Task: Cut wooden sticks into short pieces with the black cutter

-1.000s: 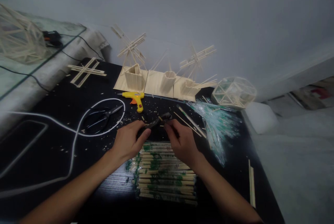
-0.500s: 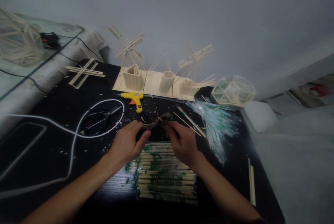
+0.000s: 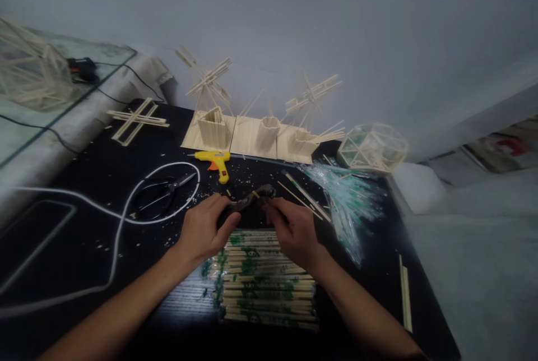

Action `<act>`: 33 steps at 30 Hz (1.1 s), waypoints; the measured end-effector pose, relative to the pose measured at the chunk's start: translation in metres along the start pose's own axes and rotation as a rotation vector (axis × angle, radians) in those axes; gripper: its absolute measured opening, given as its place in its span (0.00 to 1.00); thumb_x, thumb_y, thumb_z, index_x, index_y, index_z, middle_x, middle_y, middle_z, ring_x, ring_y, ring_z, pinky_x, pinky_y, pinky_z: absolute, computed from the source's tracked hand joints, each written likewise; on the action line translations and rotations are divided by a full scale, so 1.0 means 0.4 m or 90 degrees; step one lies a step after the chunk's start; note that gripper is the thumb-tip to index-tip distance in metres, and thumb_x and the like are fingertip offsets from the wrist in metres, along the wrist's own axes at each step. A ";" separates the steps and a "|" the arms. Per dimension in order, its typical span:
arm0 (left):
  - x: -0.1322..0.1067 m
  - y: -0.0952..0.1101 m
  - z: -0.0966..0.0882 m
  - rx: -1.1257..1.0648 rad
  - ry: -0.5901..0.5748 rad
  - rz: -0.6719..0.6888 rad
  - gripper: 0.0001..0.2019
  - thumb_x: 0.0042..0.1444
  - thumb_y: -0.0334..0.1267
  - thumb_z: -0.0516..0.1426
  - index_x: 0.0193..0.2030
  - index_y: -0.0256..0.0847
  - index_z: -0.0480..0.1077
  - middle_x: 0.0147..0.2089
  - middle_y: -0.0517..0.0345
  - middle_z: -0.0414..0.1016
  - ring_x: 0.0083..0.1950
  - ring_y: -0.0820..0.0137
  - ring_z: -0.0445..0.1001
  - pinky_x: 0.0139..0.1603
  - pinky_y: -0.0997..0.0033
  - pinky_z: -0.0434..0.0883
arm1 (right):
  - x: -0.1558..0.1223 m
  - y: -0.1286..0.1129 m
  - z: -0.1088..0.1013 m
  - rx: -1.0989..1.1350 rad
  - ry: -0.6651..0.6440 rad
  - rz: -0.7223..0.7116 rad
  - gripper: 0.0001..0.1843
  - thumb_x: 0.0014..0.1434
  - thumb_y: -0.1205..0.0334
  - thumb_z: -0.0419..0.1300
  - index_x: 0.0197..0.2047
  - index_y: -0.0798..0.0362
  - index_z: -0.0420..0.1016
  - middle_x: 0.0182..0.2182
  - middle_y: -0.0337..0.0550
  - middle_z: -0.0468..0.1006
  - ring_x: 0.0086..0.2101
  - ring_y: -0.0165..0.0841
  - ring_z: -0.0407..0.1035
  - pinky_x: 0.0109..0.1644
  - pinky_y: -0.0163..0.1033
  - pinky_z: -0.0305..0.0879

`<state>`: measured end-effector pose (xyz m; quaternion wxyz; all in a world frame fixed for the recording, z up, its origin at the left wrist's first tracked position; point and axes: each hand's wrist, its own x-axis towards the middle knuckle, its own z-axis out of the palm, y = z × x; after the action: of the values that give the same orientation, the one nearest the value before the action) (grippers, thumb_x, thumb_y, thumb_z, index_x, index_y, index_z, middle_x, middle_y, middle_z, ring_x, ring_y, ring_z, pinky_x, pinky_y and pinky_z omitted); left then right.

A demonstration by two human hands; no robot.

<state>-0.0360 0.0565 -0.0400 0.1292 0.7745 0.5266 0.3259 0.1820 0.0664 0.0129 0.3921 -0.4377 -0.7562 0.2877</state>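
Note:
My left hand (image 3: 205,229) is wrapped round the handles of dark cutting pliers (image 3: 252,199), whose jaws point up and right. My right hand (image 3: 294,232) is pinched on a short thin wooden stick (image 3: 254,194) that sits in the pliers' jaws. Both hands hover over a stack of wrapped disposable chopsticks (image 3: 264,279) with green print, lying on the black table (image 3: 84,260).
A yellow glue gun (image 3: 216,160), black scissors (image 3: 162,194) and a white cable (image 3: 121,215) lie to the left. Stick models on wooden bases (image 3: 252,134) and a stick polyhedron (image 3: 372,148) stand behind. Empty clear wrappers (image 3: 351,201) and loose chopsticks (image 3: 306,195) lie to the right.
The hands and pliers stay almost in place; the view has shifted slightly and the pliers' jaws look a little more closed on the stick.

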 end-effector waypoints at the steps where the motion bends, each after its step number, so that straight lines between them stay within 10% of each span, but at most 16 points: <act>1: 0.000 -0.002 -0.001 -0.006 -0.001 0.002 0.17 0.69 0.47 0.47 0.41 0.40 0.71 0.34 0.55 0.72 0.36 0.64 0.74 0.36 0.67 0.67 | 0.001 -0.001 -0.001 0.005 -0.006 0.005 0.14 0.69 0.65 0.55 0.31 0.54 0.74 0.22 0.36 0.72 0.22 0.27 0.65 0.30 0.33 0.60; 14: 0.002 -0.008 -0.007 -0.051 -0.026 -0.018 0.18 0.69 0.49 0.48 0.39 0.40 0.72 0.34 0.55 0.73 0.36 0.64 0.74 0.37 0.66 0.67 | 0.015 0.000 -0.016 0.107 -0.085 0.131 0.17 0.69 0.59 0.58 0.28 0.53 0.70 0.22 0.35 0.70 0.23 0.26 0.62 0.29 0.34 0.57; 23: 0.010 -0.023 -0.020 -0.139 -0.171 0.073 0.19 0.67 0.51 0.49 0.46 0.38 0.72 0.39 0.51 0.75 0.40 0.62 0.75 0.40 0.63 0.70 | 0.036 0.039 -0.077 0.735 -0.464 0.382 0.31 0.63 0.31 0.56 0.53 0.51 0.67 0.30 0.39 0.75 0.27 0.32 0.70 0.33 0.39 0.70; 33: 0.009 -0.022 -0.014 -0.080 -0.183 0.137 0.24 0.56 0.49 0.61 0.57 0.41 0.69 0.50 0.47 0.77 0.50 0.56 0.77 0.51 0.54 0.73 | 0.017 -0.014 -0.059 0.660 -0.459 0.482 0.15 0.66 0.49 0.61 0.35 0.52 0.66 0.23 0.30 0.59 0.20 0.24 0.51 0.24 0.29 0.50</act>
<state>-0.0451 0.0625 -0.0394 0.2155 0.8551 0.3958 0.2562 0.1975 0.0722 0.0320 0.1491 -0.3057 -0.4023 0.8500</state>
